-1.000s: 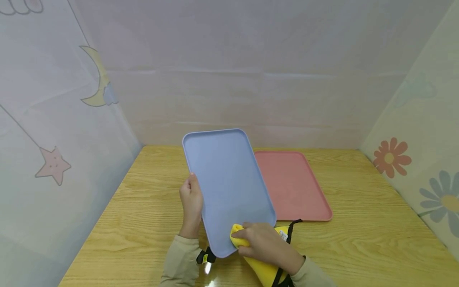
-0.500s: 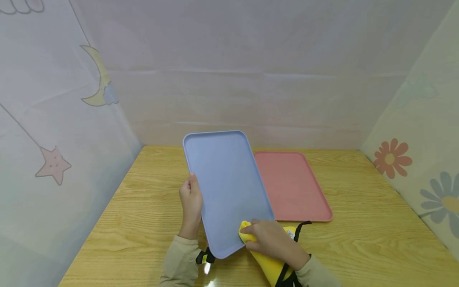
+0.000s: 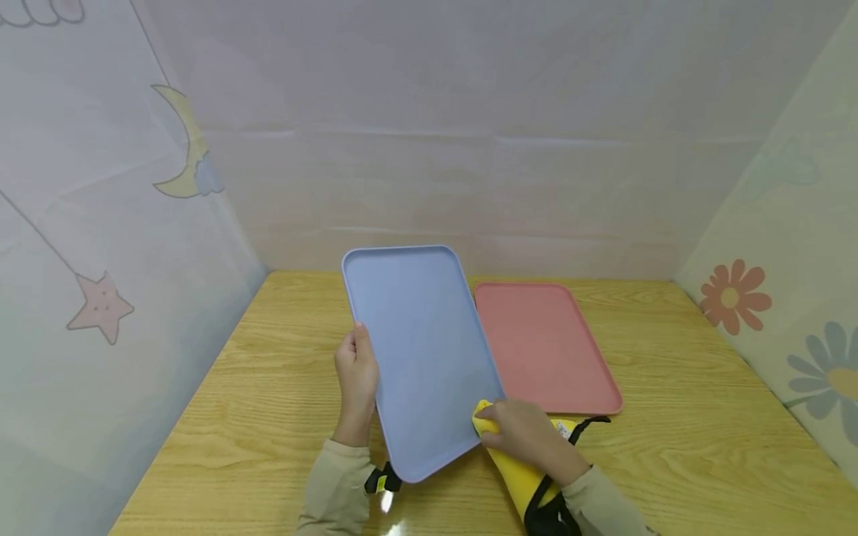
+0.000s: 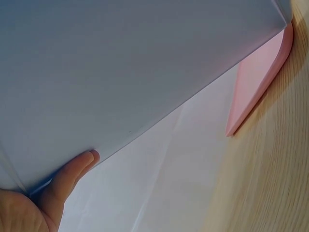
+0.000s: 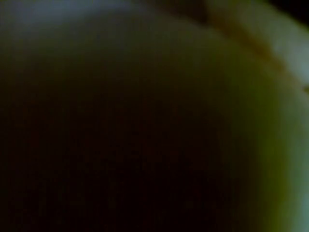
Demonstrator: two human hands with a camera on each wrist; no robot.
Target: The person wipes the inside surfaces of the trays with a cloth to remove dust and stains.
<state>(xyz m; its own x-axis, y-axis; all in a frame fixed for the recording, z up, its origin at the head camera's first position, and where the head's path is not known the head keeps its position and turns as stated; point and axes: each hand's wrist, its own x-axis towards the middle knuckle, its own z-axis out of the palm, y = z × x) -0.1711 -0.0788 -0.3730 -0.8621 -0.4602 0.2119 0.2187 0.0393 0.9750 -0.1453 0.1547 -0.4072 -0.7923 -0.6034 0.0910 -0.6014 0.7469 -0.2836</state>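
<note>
My left hand [image 3: 357, 380] grips the left edge of a blue tray [image 3: 422, 342], thumb on top, and holds it tilted above the table. In the left wrist view fingers [image 4: 67, 181] lie against the tray's underside [image 4: 111, 87]. My right hand [image 3: 526, 438] pinches a bunched yellow cloth [image 3: 519, 484] at the tray's lower right corner. The cloth's loose part hangs below the hand, with a white label and a black strap by it. The right wrist view is dark and blurred, so it shows no clear detail.
A pink tray [image 3: 546, 350] lies flat on the wooden table [image 3: 677, 387], right of the blue tray and partly behind it. Printed fabric walls [image 3: 469, 186] enclose the table at the back and on both sides.
My right hand has slid the yellow cloth rightward and slightly up along the blue tray's near end to its right corner. The left hand and the tray have barely moved.
</note>
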